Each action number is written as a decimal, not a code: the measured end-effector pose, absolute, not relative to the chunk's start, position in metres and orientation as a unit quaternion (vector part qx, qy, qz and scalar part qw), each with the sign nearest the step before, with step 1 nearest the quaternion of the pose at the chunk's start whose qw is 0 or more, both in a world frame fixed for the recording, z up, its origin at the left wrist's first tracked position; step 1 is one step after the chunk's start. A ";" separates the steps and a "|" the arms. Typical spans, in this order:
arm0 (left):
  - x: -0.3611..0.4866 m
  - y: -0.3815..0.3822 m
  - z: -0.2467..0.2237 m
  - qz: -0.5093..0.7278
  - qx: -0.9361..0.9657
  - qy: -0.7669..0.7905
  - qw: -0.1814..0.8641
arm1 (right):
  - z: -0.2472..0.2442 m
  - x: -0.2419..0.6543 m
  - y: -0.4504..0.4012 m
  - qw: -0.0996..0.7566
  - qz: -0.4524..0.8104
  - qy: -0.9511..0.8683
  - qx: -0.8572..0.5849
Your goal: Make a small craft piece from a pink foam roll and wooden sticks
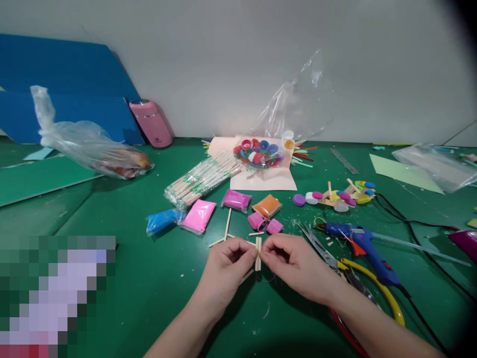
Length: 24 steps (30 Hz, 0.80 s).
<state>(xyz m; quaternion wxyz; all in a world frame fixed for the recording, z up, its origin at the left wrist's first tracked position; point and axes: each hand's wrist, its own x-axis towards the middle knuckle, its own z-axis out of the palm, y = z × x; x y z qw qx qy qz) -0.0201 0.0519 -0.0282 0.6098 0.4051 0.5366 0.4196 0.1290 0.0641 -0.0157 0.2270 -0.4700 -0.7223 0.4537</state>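
Note:
Between my two hands, short pale wooden sticks (258,254) stand upright, side by side. My left hand (231,259) pinches them from the left with thumb and finger. From the other side, my right hand (286,254) pinches them too, its fingers curled. More loose wooden sticks (227,223) lie on the green table beyond my left hand, some partly hidden by it. A short stick piece (256,233) rests just past my fingertips. Pink bottle caps (275,226) sit a little farther off.
Right of my hands lie scissors (322,248), yellow-handled pliers (391,298) and a blue glue gun (367,243) with its cord. Clay packets (199,216), bagged sticks (203,179) and a bag of bottle caps (261,154) are farther back. A pink flask (152,124) leans against the wall.

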 end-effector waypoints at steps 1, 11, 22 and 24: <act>-0.020 0.052 -0.029 0.420 0.406 0.536 0.609 | -0.015 0.129 0.064 0.226 0.455 -0.722 -0.469; -0.020 0.051 -0.030 0.414 0.418 0.527 0.613 | -0.015 0.132 0.064 0.217 0.448 -0.736 -0.458; -0.022 0.052 -0.034 0.404 0.429 0.519 0.620 | -0.012 0.133 0.064 0.206 0.436 -0.746 -0.460; -0.022 0.052 -0.035 0.402 0.432 0.520 0.618 | -0.012 0.133 0.064 0.203 0.433 -0.750 -0.456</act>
